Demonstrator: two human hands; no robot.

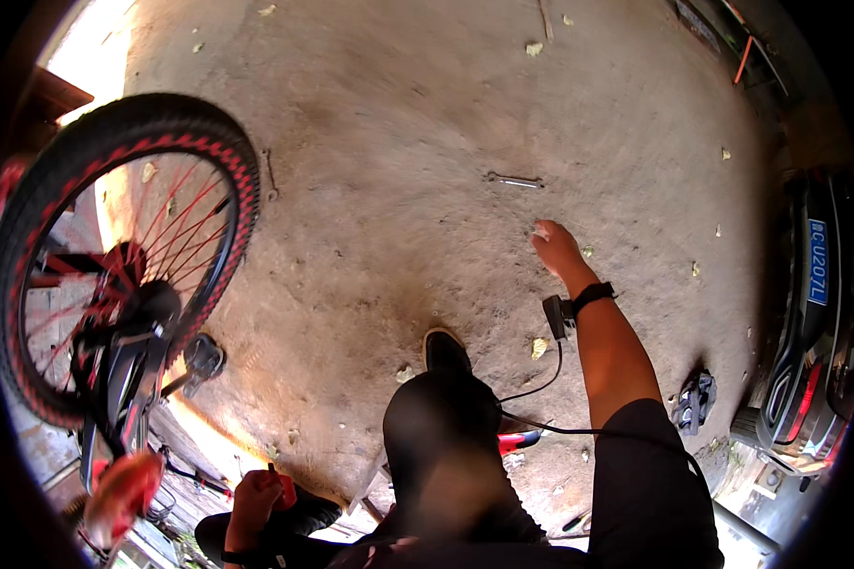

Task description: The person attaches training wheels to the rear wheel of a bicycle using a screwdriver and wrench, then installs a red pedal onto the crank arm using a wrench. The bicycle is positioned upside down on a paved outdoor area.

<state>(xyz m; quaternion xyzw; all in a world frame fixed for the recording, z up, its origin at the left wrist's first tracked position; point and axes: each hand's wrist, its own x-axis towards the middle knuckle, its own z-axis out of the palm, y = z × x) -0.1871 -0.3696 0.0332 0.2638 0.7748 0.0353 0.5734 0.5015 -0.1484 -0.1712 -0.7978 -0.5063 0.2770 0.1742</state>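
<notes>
My left hand (253,501) is low at the left, its fingers closed round a small red object (286,491) with a dark tip, whose kind I cannot make out. Out ahead over the dirt floor, my right hand (558,250) has its fingers drawn together. Something pale shows at its fingertips, too small to name. A double-ended wrench (515,180) lies on the ground just beyond that hand, apart from it. Another thin, dark wrench (271,176) rests beside the bicycle wheel (247,204), a black tyre with red spokes standing at the left.
A vehicle with a blue plate (817,262) stands along the right side. Near it lies a dark sandal (696,402). A black cable (579,431) runs along my right arm to a small box (557,317) at the wrist. Dry leaves (540,348) dot the ground.
</notes>
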